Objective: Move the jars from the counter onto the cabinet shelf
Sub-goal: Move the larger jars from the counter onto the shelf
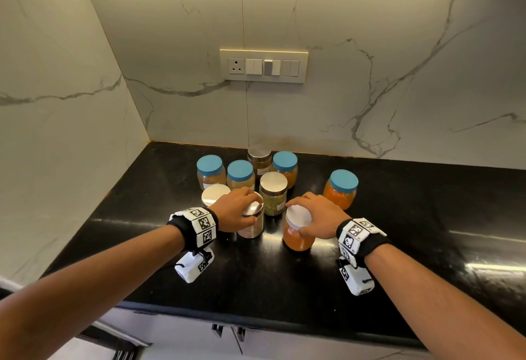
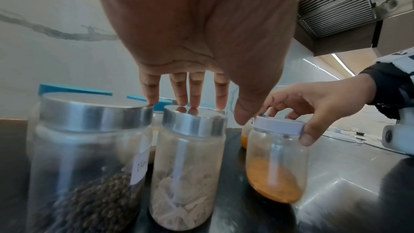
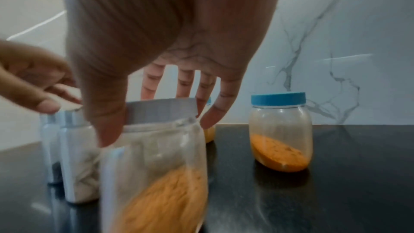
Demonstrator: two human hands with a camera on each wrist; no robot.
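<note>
On the black worktop (image 1: 398,203), nine jars cluster toward 12 o'clock. The right hand (image 1: 318,214) pinches the white lid of an orange-powder jar (image 1: 299,237) at 6 o'clock of the cluster. The left hand (image 1: 236,209), grip spread, rests its fingertips (image 2: 192,107) on a steel-lidded jar (image 1: 252,223) at 9 o'clock of it.

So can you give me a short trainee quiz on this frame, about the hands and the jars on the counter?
1. Multiple choice: the right hand grips the white-lidded jar by its: A) lid, B) base, C) handle.
2. True or false: the silver-lidded jar under the left hand holds orange powder.
3. Fill in: the lone jar standing right of the cluster has a ____ lid.

Key: 1) A. 2) False; the left wrist view shows pale pieces inside. 3) Blue.
</note>
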